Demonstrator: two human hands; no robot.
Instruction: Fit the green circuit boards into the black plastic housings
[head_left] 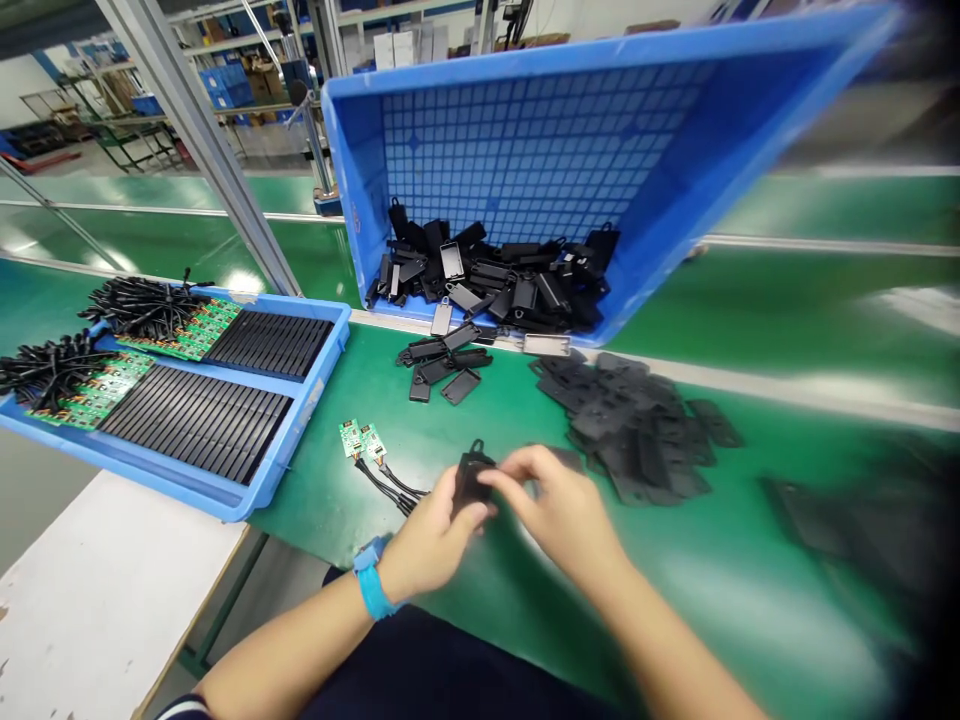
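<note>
The left hand (429,535) held a black plastic tag (472,482) above the green workbench (322,490), just beside two small circuit boards (360,440); the right hand (555,505) was narrowly closed at the tag, though its grip looked uncertain.

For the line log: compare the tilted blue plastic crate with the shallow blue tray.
The crate is deep and tilted; the tray is shallow and flat. The crate holds loosely heaped black tags; the tray holds ordered black pieces, green circuit boards and cables. Both are blue.

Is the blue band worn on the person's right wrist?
No, the blue band sits on the wrist of the left hand.
</note>
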